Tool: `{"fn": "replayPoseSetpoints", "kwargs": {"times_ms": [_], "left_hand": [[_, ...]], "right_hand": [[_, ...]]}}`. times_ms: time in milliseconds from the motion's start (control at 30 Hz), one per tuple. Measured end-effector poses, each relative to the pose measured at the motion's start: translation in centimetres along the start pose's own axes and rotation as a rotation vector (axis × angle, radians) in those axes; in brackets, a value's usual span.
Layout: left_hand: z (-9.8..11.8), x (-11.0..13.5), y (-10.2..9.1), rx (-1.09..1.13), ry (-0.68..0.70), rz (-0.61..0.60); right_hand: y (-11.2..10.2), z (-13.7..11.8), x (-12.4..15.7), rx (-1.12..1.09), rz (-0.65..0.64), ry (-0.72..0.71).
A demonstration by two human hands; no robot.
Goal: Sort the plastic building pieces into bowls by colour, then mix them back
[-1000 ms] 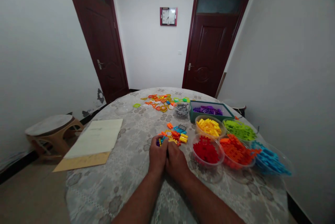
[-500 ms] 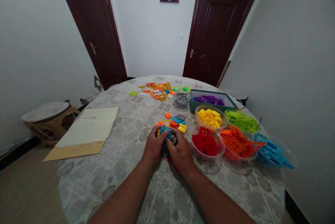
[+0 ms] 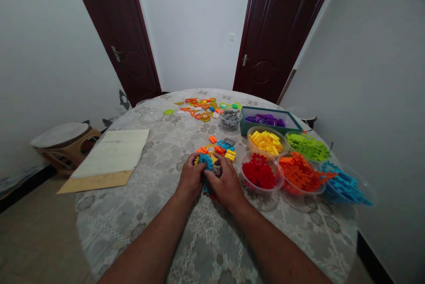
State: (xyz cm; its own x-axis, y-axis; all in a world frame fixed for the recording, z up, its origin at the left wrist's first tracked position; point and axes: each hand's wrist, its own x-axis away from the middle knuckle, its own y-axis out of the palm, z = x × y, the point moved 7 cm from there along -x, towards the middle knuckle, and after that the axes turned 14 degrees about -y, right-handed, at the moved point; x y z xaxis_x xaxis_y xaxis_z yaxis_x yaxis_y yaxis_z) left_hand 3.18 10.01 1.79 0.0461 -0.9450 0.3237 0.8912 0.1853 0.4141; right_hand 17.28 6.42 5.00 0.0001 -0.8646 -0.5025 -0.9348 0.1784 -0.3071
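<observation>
My left hand (image 3: 191, 177) is closed on a small build of interlocking plastic pieces (image 3: 206, 160), mostly blue with some yellow at its left. My right hand (image 3: 226, 181) grips the same build from the other side, with its thumb near a grey piece (image 3: 217, 170). Under the hands, blue and red parts show in the gap between them; the palms hide much of the rest. Just beyond the fingers lie loose orange pieces (image 3: 219, 149), yellow tube-like pieces (image 3: 230, 155) and a blue piece (image 3: 226, 144).
Bowls of red (image 3: 260, 175), orange (image 3: 300, 176), blue (image 3: 347, 186), green (image 3: 307, 147), yellow (image 3: 264, 142) and grey pieces (image 3: 230, 117) stand at the right. Behind them is a green box (image 3: 245, 128) with purple pieces. Mixed pieces (image 3: 199, 107) lie at the back; papers (image 3: 111, 151) lie left.
The view has tilted slightly downward. Both hands still hold the build, which has turned a little, and the right fingers have shifted so more of its yellow and grey parts show.
</observation>
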Motion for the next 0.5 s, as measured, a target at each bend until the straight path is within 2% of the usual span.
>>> {"fn": "replayPoseSetpoints", "kwargs": {"times_ms": [100,200,267,333,500], "left_hand": [[0.1,-0.1,-0.1,0.166,-0.081,-0.008],[0.4,-0.2,-0.9,0.195,-0.139,0.064],[0.7,-0.4,-1.3,0.203,-0.141,0.084],[0.8,-0.5,-1.4,0.217,-0.135,0.077],[0.9,-0.6,-1.3,0.249,-0.140,0.069]], "right_hand": [[0.0,0.7,0.1,-0.245,0.041,0.189],[0.6,1.3,0.5,-0.671,0.114,0.455],[1.0,1.0,0.6,-0.883,0.129,0.566],[1.1,0.5,0.5,-0.974,0.097,0.584],[1.6,-0.2,0.8,-0.991,0.038,0.597]]}}
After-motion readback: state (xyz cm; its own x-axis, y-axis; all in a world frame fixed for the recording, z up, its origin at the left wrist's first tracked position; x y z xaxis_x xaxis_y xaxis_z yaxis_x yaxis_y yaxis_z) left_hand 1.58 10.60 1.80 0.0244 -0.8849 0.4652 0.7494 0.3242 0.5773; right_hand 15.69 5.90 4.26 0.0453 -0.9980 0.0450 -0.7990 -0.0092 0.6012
